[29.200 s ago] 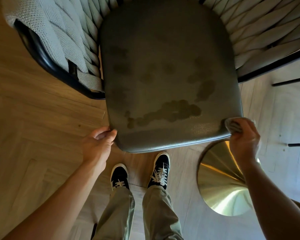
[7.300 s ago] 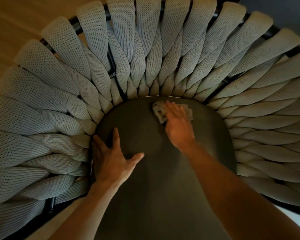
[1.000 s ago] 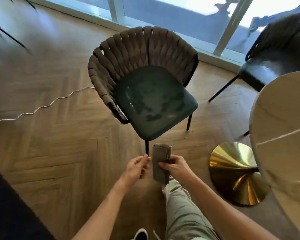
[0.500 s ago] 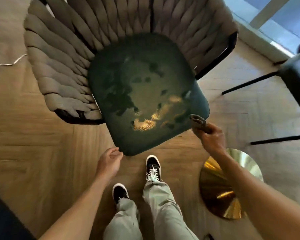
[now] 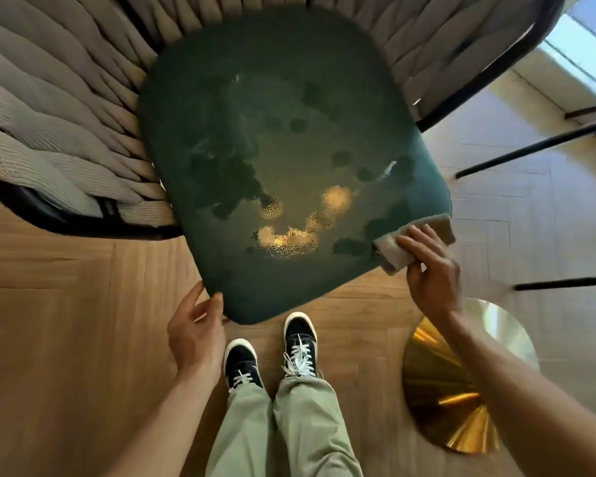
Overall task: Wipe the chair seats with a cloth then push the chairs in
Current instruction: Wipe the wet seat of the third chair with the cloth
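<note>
A chair with a dark green seat (image 5: 289, 142) and a woven grey backrest (image 5: 59, 108) stands right in front of me. Dark damp patches and gold reflections mark the seat. My right hand (image 5: 430, 273) holds a folded grey cloth (image 5: 401, 249) against the seat's front right corner, fingers over the cloth. My left hand (image 5: 195, 330) is at the seat's front left edge, fingers relaxed, fingertips touching the rim.
A shiny gold cone-shaped table base (image 5: 461, 383) stands on the wooden floor at the lower right, close to my right arm. Black legs of another chair (image 5: 530, 146) cross the floor at the right. My two shoes (image 5: 272, 352) are just below the seat's front edge.
I have come closer to the chair. My right hand has laid the cloth onto the seat's front right corner. My left hand has reached the seat's front left edge.
</note>
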Available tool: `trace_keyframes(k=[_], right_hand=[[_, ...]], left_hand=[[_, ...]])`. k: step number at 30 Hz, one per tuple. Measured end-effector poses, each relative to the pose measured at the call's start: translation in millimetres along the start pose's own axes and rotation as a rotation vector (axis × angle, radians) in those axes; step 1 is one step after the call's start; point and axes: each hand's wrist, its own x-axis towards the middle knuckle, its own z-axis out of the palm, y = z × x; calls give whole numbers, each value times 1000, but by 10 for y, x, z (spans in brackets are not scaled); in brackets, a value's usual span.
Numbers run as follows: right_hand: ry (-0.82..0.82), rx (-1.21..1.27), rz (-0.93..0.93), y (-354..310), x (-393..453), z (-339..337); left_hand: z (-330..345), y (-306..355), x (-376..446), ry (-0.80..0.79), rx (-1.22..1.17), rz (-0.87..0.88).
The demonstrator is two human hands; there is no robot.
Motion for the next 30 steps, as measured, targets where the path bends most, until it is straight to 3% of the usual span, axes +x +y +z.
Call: trace_keyframes(k=[9, 14, 19, 26, 30], right_hand=[[-132, 83, -311, -1482, -739, 861], [-228, 65, -369, -1990, -813, 1114], [-200, -17, -364, -1515, -596, 755], [-55, -111, -155, -151, 31, 103], [1, -165, 1, 310, 417, -263]], left_hand=[[14, 88, -30, -25, -194, -60], [-33, 143, -73, -38, -244, -107], [2, 143, -83, -16, -291, -96], [9, 114, -51, -54, -241, -18], [1, 72, -3, -31, -187, 21]])
